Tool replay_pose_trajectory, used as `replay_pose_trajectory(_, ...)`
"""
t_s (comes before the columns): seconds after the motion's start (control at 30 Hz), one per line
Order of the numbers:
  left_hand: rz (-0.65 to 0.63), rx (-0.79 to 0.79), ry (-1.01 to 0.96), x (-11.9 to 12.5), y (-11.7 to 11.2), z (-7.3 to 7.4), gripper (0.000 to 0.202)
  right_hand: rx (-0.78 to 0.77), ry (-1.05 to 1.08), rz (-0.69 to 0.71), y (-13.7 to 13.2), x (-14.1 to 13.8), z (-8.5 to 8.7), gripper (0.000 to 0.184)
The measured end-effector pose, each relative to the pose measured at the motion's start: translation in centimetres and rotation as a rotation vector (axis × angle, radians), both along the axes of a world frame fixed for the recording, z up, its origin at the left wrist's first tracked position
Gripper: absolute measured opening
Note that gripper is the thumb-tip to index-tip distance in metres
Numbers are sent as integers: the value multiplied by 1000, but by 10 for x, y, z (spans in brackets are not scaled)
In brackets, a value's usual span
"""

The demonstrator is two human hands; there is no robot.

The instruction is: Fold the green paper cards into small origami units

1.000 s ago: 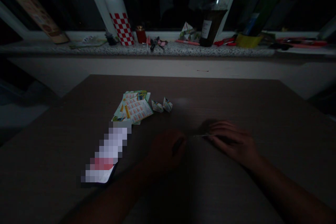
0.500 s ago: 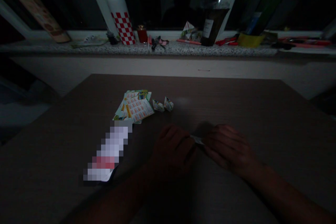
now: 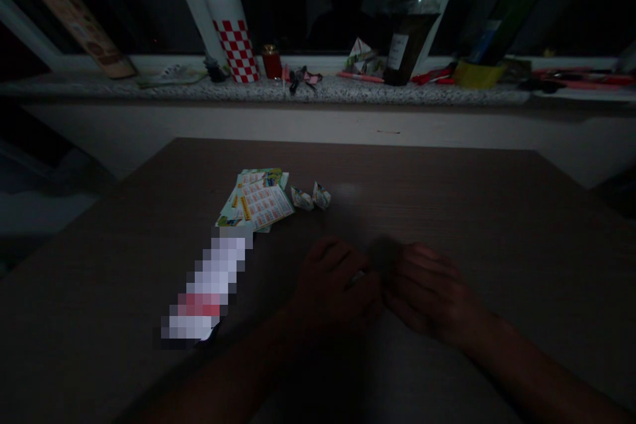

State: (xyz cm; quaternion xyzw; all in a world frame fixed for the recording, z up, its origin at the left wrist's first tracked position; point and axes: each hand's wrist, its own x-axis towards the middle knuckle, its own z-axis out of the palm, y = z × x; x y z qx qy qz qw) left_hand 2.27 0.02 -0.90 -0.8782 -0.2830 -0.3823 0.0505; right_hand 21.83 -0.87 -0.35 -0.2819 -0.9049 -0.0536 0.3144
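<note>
Head view, left hand (image 3: 340, 285): down and right of the card pile (image 3: 263, 202), fingers curled closed on a pale scrap (image 3: 357, 277).
Pale scrap: inside that left-hand grip, just a sliver peeking out between thumb and fingers; rest is covered, so no clue on its shape.
Right hand (image 3: 427, 288): further right of the card pile, fingers bent together, tips right by the left hand; honestly too dark to tell if it's pinching anything.
Folded papers (image 3: 321, 197): two little ones, just right of the card pile.
Phone (image 3: 209, 288): pixelated, lying slanted just below the card pile.
Windowsill (image 3: 348, 96): well beyond the card pile, with a red-checkered bottle (image 3: 238, 50) standing on it.
</note>
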Motion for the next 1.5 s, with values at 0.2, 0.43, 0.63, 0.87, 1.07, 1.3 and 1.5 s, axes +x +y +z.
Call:
replay_pose_trajectory(0.2, 33, -11, 17, -1, 1, 1, 6, -20, 20, 18, 0, 1, -3, 18)
replay_pose_trajectory(0.43, 83, -8, 10, -7, 7, 6, 6, -9, 90, 32, 1, 3, -1, 15)
replay_pose_trajectory(0.63, 183, -26, -5, -20, 19, 12, 7, -28, 70, 4, 1, 12, -4, 12)
replay_pose_trajectory(0.87, 129, -128, -90, -22, 16, 12, 10, -42, 64, -24, 1, 16, -2, 11)
replay_pose_trajectory(1.07, -17, -136, -30, -9, 9, 3, 5, -50, 97, -21, 3, 11, 2, 11)
replay_pose_trajectory(1.3, -128, -96, 16, -6, 5, -1, 9, 1, 202, -20, 3, 5, 1, 20)
replay_pose_trajectory(1.5, -178, -86, 16, -8, 5, -1, 11, 9, 217, -114, 6, 10, -1, 15)
